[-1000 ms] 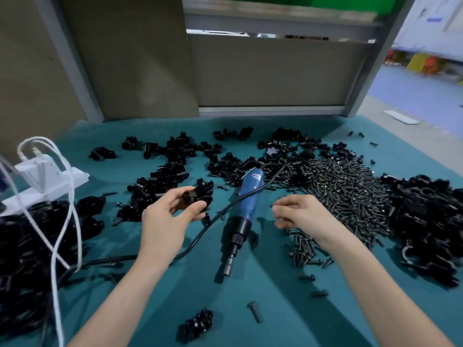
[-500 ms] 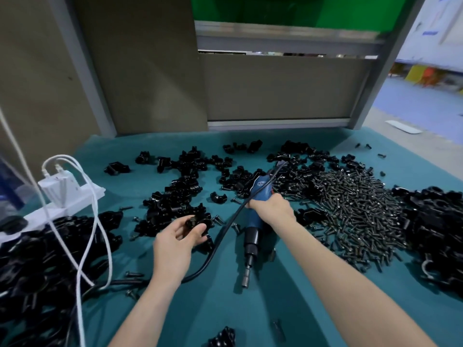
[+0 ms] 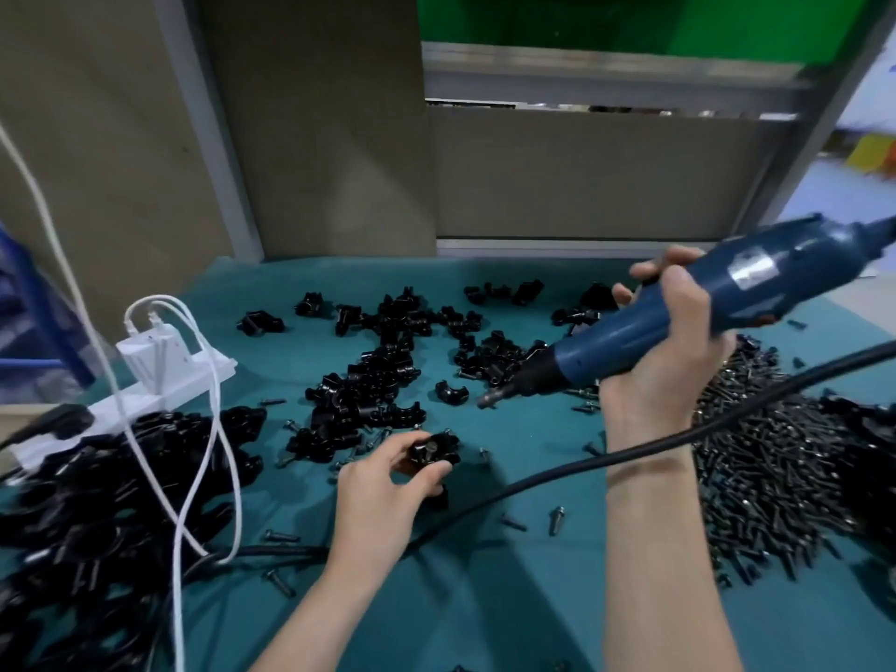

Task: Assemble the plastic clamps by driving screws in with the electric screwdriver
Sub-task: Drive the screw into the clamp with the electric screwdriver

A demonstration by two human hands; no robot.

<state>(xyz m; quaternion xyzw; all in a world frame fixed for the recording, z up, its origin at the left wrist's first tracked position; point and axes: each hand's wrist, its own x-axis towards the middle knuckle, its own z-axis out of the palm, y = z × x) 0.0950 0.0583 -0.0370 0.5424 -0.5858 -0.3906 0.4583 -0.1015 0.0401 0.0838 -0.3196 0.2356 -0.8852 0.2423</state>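
1. Fingers [image 3: 654, 271] of the right hand [image 3: 664, 371] wrap round the blue electric screwdriver [image 3: 756, 283], held above the table [image 3: 509, 599] with its bit aimed left and down (its black cord [image 3: 533, 482] crosses the right forearm).
2. The left hand [image 3: 378, 487] pinches a black clamp [image 3: 434, 452] low over the table's middle.
3. Loose clamps [image 3: 383, 375] lie farther back; a screw pile [image 3: 756, 453] sits at the right.
4. A white power strip [image 3: 160, 380] lies at the left.

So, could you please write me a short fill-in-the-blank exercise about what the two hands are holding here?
1. The right hand grips the ____ electric screwdriver.
2. The clamp pinched in the left hand is ____.
3. The screw pile lies to the person's ____.
Missing words: blue; black; right.
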